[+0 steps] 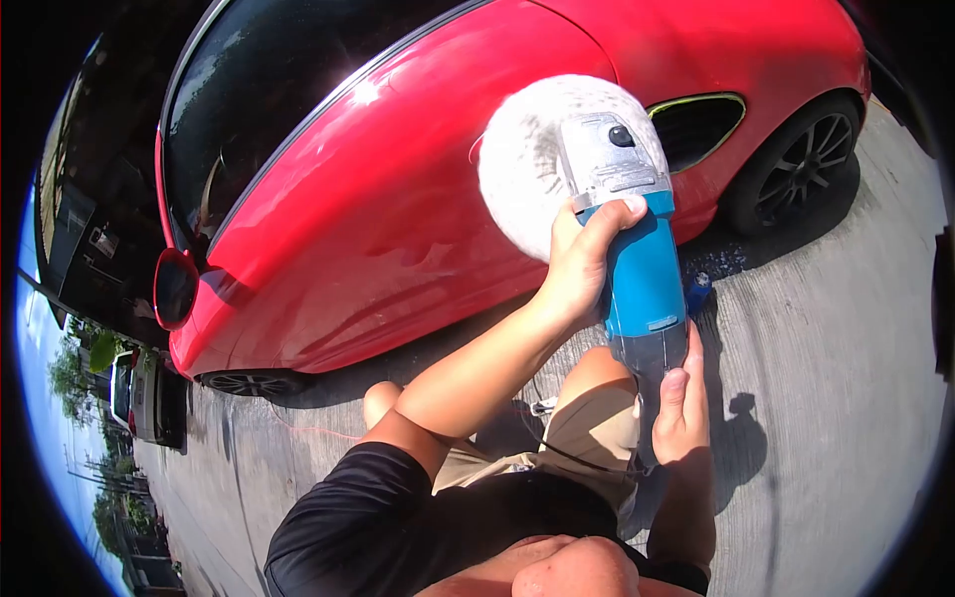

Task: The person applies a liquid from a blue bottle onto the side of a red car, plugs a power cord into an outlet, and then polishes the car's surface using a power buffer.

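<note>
My left hand (582, 249) is wrapped round the front of a blue car polisher (645, 264), just behind its silver gear head, with the thumb on top. Lower down, my right hand (682, 423) closes round the dark rear handle, its thumb along the side. The polisher carries a large round white wool pad (522, 164), which overlaps the side of a red car (398, 214) in this view. Part of the pad is covered by the gear head. A dark cord (572, 458) runs from the handle end past my legs.
Close beside the pad is the car's dark side vent (696, 129), with a wheel (806, 164) to its right. A side mirror (175, 289) sticks out at left. A small blue container (699, 292) stands on the concrete (836, 398). A parked car (144, 393) is farther off.
</note>
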Demonstrator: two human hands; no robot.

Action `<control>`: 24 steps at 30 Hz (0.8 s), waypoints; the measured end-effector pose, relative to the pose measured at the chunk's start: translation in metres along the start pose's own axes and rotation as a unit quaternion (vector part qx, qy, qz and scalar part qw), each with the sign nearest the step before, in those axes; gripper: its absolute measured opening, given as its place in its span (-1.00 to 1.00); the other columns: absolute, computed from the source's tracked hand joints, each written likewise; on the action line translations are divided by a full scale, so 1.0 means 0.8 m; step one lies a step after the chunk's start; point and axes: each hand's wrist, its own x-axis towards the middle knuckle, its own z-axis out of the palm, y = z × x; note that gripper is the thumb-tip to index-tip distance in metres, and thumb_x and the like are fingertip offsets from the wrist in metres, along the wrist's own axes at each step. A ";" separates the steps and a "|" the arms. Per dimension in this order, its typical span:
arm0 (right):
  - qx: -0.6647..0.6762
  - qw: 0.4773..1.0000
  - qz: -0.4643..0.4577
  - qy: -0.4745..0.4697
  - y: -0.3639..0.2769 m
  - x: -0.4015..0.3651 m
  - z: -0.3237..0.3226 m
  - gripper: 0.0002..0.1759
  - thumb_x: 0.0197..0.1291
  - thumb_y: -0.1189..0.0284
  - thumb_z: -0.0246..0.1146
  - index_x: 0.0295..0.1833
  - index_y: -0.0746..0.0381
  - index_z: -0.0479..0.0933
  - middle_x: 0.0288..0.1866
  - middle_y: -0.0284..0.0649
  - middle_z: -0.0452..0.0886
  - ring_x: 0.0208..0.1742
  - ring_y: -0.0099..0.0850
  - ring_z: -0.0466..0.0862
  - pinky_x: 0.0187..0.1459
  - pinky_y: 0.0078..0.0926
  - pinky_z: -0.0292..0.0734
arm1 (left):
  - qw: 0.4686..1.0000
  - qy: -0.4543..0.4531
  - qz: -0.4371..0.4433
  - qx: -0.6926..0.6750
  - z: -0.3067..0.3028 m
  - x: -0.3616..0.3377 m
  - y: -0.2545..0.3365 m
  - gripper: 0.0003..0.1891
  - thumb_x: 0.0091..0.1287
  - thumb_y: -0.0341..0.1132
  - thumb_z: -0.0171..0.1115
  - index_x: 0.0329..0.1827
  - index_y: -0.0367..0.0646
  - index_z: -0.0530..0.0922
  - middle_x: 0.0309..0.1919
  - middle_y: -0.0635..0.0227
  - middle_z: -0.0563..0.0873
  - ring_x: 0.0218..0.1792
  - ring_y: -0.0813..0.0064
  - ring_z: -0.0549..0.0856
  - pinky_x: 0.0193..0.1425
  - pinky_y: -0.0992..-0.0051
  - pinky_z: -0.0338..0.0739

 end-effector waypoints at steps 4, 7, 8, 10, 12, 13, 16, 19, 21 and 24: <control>-0.003 0.994 -0.095 -0.049 0.011 0.008 0.032 0.35 0.37 -0.35 0.33 0.78 0.45 -0.11 0.53 0.30 0.48 0.54 0.08 0.57 0.53 -0.06 0.43 | 0.997 0.033 -0.024 -0.061 -0.050 -0.034 0.004 -0.44 0.33 -0.02 0.40 0.16 -0.36 0.63 -0.18 0.14 0.79 -0.25 0.38 0.81 -0.12 0.35 0.76; -0.082 0.982 -0.134 -0.102 0.044 0.016 0.074 0.47 0.17 -0.23 0.58 0.77 0.43 -0.15 0.50 0.30 0.52 0.48 0.13 0.64 0.44 -0.03 0.55 | 0.994 0.069 -0.002 -0.082 -0.110 -0.068 -0.002 -0.40 0.33 -0.02 0.38 0.25 -0.36 0.60 -0.08 0.10 0.80 -0.14 0.34 0.82 -0.04 0.33 0.77; -0.015 0.986 -0.110 -0.123 0.049 0.019 0.097 0.50 0.12 -0.17 0.65 0.77 0.42 -0.17 0.49 0.29 0.54 0.45 0.15 0.66 0.41 -0.02 0.59 | 0.993 0.087 0.002 -0.076 -0.133 -0.080 -0.006 -0.37 0.32 -0.01 0.39 0.28 -0.35 0.59 -0.04 0.10 0.80 -0.10 0.33 0.82 -0.01 0.32 0.77; 0.023 0.979 -0.114 -0.169 0.093 0.029 0.138 0.47 0.13 -0.02 0.70 0.76 0.41 -0.18 0.40 0.27 0.62 0.38 0.13 0.72 0.35 -0.06 0.64 | 0.991 0.117 0.003 -0.068 -0.189 -0.107 -0.023 -0.31 0.25 -0.03 0.45 0.34 -0.33 0.57 0.00 0.12 0.79 -0.06 0.32 0.82 0.04 0.30 0.76; 0.052 0.975 -0.089 -0.198 0.128 0.034 0.184 0.44 0.12 0.01 0.72 0.75 0.42 -0.13 0.38 0.26 0.64 0.40 0.11 0.71 0.38 -0.05 0.62 | 0.985 0.166 0.039 -0.029 -0.237 -0.134 -0.039 -0.28 0.18 -0.08 0.52 0.35 -0.32 0.56 0.02 0.17 0.79 -0.04 0.33 0.81 0.08 0.31 0.75; 0.057 0.973 -0.079 -0.212 0.158 0.035 0.211 0.43 0.09 0.02 0.73 0.74 0.41 -0.10 0.39 0.26 0.64 0.40 0.12 0.71 0.38 -0.05 0.62 | 0.984 0.174 0.046 -0.010 -0.268 -0.150 -0.051 -0.28 0.17 -0.10 0.53 0.36 -0.32 0.56 0.03 0.18 0.79 -0.03 0.33 0.81 0.10 0.32 0.75; 0.097 0.964 -0.046 -0.243 0.211 0.041 0.271 0.42 0.00 0.02 0.77 0.72 0.39 0.01 0.42 0.27 0.59 0.46 0.12 0.65 0.42 -0.06 0.58 | 0.978 0.197 0.050 0.041 -0.304 -0.184 -0.057 -0.26 0.14 -0.13 0.55 0.35 -0.34 0.56 0.04 0.20 0.79 0.00 0.34 0.81 0.13 0.36 0.73; 0.127 0.963 -0.048 -0.233 0.238 0.043 0.300 0.41 -0.04 -0.02 0.79 0.70 0.37 0.07 0.46 0.26 0.53 0.49 0.15 0.60 0.44 -0.03 0.56 | 0.972 0.201 0.058 0.109 -0.327 -0.197 -0.077 -0.26 0.12 -0.13 0.56 0.36 -0.32 0.56 0.07 0.15 0.79 0.05 0.26 0.82 0.22 0.27 0.76; 0.130 0.968 -0.113 -0.184 0.252 0.048 0.303 0.42 -0.07 -0.06 0.79 0.69 0.36 0.10 0.44 0.23 0.53 0.46 0.15 0.62 0.42 -0.01 0.58 | 0.964 0.216 0.064 0.142 -0.332 -0.192 -0.100 -0.23 0.08 -0.15 0.62 0.34 -0.36 0.58 0.09 0.12 0.80 0.07 0.26 0.83 0.24 0.27 0.75; 0.101 0.979 -0.151 -0.094 0.269 0.061 0.282 0.43 -0.16 -0.11 0.81 0.64 0.40 0.19 0.37 0.18 0.59 0.34 0.10 0.69 0.33 -0.04 0.64 | 0.973 0.175 0.038 0.143 -0.307 -0.165 -0.124 -0.25 0.08 -0.15 0.65 0.32 -0.37 0.59 0.06 0.16 0.81 0.07 0.30 0.82 0.25 0.30 0.72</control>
